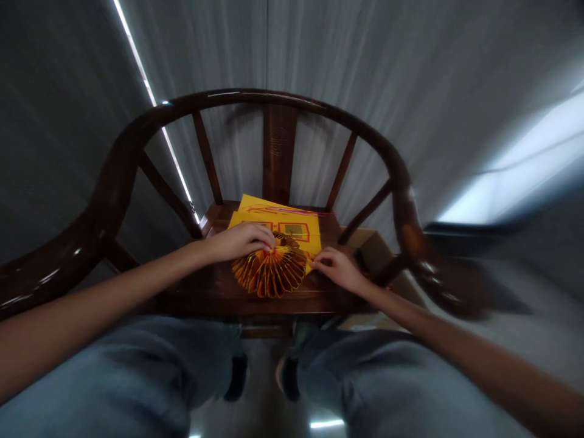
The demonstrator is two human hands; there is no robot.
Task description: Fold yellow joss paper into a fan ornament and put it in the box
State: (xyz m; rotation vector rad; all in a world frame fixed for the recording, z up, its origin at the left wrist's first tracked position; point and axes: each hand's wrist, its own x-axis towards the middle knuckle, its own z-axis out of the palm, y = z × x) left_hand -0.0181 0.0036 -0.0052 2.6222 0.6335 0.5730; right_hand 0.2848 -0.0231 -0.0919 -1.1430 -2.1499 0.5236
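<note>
A round pleated paper fan (269,274), yellow-orange with dark red folds, sits near the front edge of the wooden chair seat. My left hand (249,239) reaches over its upper left part, fingers closed on the pleats near its centre. At its right edge, my right hand (336,266) has thumb and fingertips pinched on a small yellow piece of the fan's rim. Behind the fan lie yellow paper sheets (312,240) with red-framed printed squares, partly hidden by the fan and my left hand. Thin red-pink strings (292,210) stretch across the top sheet.
The dark wooden chair's curved back rail (274,94) and armrests surround the seat on the far side and both sides. A cardboard box (374,252) stands on the floor right of the seat. My legs are close to the seat's front edge. A grey wall (314,48) rises behind.
</note>
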